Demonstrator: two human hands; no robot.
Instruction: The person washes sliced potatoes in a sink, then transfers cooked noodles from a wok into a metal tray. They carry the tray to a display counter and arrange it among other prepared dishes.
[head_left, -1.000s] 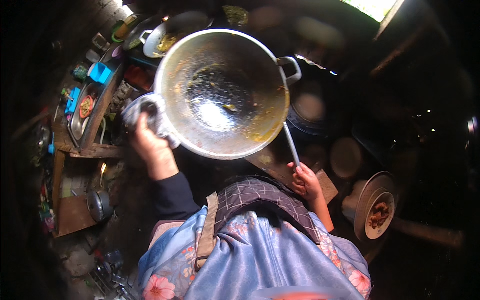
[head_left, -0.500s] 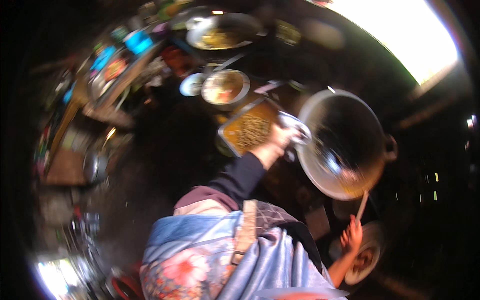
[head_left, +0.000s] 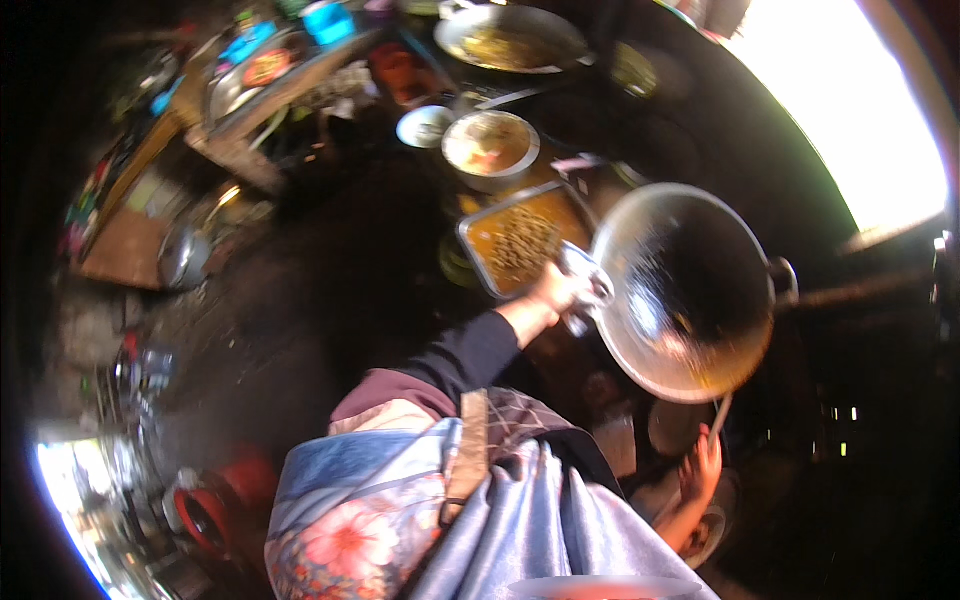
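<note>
Dark kitchen: tray point(head_left: 520, 238) holds noodles; left hand point(head_left: 556, 290) grips wok point(head_left: 685, 290).

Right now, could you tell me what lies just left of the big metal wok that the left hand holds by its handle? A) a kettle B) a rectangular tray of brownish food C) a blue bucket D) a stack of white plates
B: the rectangular tray of brownish food sits just left of the wok, beside the left hand.

head-worn fisheye, looking steeply down, close
</note>
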